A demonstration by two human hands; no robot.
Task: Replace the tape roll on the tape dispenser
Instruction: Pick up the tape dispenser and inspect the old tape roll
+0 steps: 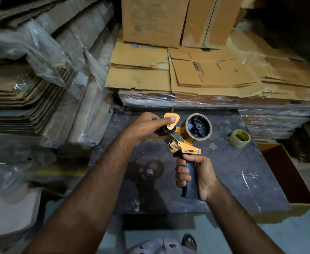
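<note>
Both grips busy: our right hand [196, 173] holds the tape dispenser [185, 142], left hand [146, 125] pinches its front plate.
We judge a near-spent roll [198, 127] still mounted; fresh tape roll [239, 138] waits near the surface's right edge.

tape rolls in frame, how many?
2. One tape roll sits on the dispenser hub, held by the right hand. A second roll lies on the dark table, at the right. None other visible.
</note>
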